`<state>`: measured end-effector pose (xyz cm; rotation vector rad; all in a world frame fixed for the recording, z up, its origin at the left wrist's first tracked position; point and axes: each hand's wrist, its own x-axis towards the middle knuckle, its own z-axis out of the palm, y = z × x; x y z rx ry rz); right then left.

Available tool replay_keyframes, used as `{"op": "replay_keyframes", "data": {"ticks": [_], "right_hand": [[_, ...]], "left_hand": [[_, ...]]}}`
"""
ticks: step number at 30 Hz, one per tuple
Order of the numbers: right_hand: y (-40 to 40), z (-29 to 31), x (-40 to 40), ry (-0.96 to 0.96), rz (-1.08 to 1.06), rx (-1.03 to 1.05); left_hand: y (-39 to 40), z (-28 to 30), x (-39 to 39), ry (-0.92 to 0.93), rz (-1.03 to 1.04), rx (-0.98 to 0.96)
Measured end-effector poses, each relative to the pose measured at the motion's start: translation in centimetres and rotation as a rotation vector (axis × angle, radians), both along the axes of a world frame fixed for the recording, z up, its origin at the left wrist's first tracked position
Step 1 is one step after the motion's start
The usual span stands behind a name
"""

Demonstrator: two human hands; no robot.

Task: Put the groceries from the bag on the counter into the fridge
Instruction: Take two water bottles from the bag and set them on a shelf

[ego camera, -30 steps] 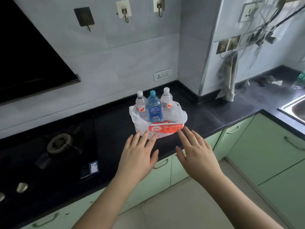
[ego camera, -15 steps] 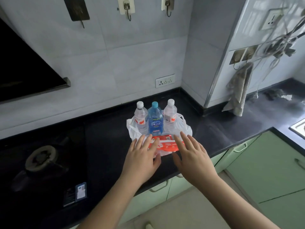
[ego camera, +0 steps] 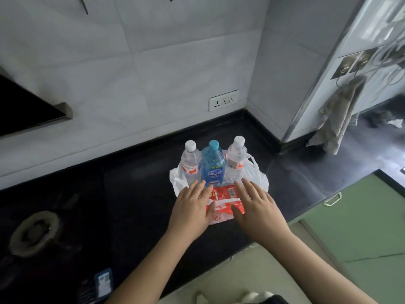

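White plastic bag lies under left hand and right hand, both spread flat.

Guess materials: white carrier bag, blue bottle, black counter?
White carrier bag: thin plastic film, judging by its crinkles and translucence. Blue bottle: tinted clear plastic, glossy, see-through. Black counter: polished stone, perhaps granite; it shows soft reflections.

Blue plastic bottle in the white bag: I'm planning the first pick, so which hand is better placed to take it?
Left, probably. The left hand has its fingers just below the blue plastic bottle; the right hand sits nearer the right clear bottle.
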<state>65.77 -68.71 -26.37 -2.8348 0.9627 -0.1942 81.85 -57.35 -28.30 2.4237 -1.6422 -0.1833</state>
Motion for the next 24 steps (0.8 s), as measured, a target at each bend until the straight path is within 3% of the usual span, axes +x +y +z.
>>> {"op": "replay_keyframes", "data": {"ticks": [4,10,14,18,24], "right_hand": [[-3.0,-2.5,1.2,0.091,0.021,0.160],[-6.7,-5.0,2.5,0.166,0.052,0.236],[-8.8,-6.1,3.5,0.183,0.020,0.420],[-10.2,-5.8,4.9,-0.015,-0.136,0.690],[-11.7,-6.4,6.3,-0.212,-0.226,0.774]], "left_hand": [[-1.5,-1.8,1.0,0.044,0.007,0.012],[-3.6,-3.8,1.4,0.063,-0.059,0.086],[-4.6,-4.9,1.8,0.096,0.003,0.164],[-5.8,-5.2,2.5,0.169,0.156,0.170],[-7.1,-5.7,4.0,0.342,0.502,0.178]]}}
